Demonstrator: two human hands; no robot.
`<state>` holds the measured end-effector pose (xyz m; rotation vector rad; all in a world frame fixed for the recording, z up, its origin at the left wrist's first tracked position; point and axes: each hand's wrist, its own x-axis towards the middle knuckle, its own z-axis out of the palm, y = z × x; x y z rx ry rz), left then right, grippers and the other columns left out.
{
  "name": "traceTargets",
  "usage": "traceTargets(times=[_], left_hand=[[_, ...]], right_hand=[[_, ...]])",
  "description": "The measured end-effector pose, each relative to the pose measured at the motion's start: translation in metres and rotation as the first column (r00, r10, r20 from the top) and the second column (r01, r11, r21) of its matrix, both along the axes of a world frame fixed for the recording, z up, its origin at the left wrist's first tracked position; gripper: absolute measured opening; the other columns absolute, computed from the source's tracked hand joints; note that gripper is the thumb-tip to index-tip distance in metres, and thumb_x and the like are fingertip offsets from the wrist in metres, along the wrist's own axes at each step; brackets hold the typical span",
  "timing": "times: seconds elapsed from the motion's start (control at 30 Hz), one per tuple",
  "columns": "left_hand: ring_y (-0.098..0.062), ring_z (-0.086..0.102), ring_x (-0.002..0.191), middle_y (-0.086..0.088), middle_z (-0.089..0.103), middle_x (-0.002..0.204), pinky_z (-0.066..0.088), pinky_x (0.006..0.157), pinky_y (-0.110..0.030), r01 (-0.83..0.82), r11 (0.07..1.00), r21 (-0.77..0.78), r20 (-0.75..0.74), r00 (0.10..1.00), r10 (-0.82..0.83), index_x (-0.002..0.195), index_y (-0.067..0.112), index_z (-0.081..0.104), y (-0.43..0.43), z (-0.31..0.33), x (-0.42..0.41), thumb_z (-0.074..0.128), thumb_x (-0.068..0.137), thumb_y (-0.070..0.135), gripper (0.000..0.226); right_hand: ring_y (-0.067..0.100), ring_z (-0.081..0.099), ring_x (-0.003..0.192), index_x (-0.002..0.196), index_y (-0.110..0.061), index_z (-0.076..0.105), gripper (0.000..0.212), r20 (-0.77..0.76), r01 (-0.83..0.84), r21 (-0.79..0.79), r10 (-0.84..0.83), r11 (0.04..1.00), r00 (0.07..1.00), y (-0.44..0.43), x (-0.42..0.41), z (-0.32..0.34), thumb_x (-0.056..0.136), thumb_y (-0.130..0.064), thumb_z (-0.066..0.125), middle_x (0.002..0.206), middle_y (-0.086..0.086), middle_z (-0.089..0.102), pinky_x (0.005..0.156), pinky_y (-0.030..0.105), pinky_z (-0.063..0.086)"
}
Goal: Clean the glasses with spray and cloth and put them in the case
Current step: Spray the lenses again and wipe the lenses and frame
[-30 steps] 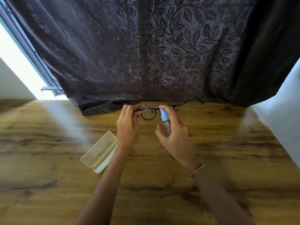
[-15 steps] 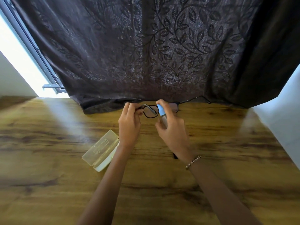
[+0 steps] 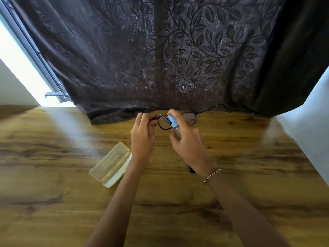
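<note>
Here, two hands work above the wooden tabletop (image 3: 249, 157): the left hand (image 3: 142, 139) pinches one pair of black thin-rimmed glasses (image 3: 188, 118), the right hand (image 3: 188, 145) grips one blue-capped spray bottle (image 3: 173, 122); one translucent yellowish plastic case (image 3: 110, 164) lies shut nearby.

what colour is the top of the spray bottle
Light blue top on the small clear spray bottle, best seen in head view.

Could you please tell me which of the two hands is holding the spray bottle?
The right hand, with the bead bracelet at its wrist, grips the blue-capped spray bottle; the left hand pinches the glasses instead.
</note>
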<state>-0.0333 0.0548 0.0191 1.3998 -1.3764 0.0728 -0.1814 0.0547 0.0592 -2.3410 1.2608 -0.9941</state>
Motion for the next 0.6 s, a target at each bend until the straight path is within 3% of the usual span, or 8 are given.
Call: traceTargets(times=[0.13, 0.37, 0.6], left_hand=[[0.000, 0.048, 0.076, 0.005, 0.051, 0.091, 0.042, 0.068, -0.007, 0.001, 1.000, -0.004, -0.005, 1.000, -0.001, 0.093, 0.005, 0.056, 0.0018, 0.0007, 0.0008, 0.046, 0.088, -0.008, 0.017], [-0.001, 0.045, 0.074, 0.000, 0.052, 0.089, 0.040, 0.067, -0.008, -0.009, 1.000, -0.004, 0.000, 1.000, 0.009, 0.092, 0.004, 0.056, 0.0012, 0.0005, 0.0004, 0.047, 0.088, -0.007, 0.015], [0.003, 0.046, 0.076, 0.001, 0.052, 0.089, 0.038, 0.069, -0.004, 0.000, 1.000, -0.004, -0.011, 1.000, 0.000, 0.092, 0.006, 0.056, 0.0024, 0.0004, 0.0000, 0.046, 0.089, -0.004, 0.014]], right_hand=[[0.010, 0.050, 0.049, 0.139, -0.028, 0.042, 0.059, 0.033, 0.031, 0.025, -0.032, 0.999, 0.999, 0.0032, 0.0006, -0.0012, 0.086, -0.011, 0.060, 0.062, 0.000, 0.051, 0.048, 0.028, 0.048], [0.006, 0.045, 0.047, 0.138, -0.028, 0.042, 0.059, -0.014, 0.021, -0.005, -0.021, 1.000, 1.000, -0.0006, -0.0008, 0.0018, 0.085, -0.007, 0.059, 0.064, -0.005, 0.046, 0.047, 0.017, 0.035], [0.010, 0.046, 0.048, 0.139, -0.023, 0.045, 0.056, 0.029, 0.088, 0.002, -0.088, 0.996, 0.996, 0.0065, -0.0014, -0.0034, 0.087, -0.007, 0.058, 0.062, -0.005, 0.045, 0.049, 0.028, 0.048]])
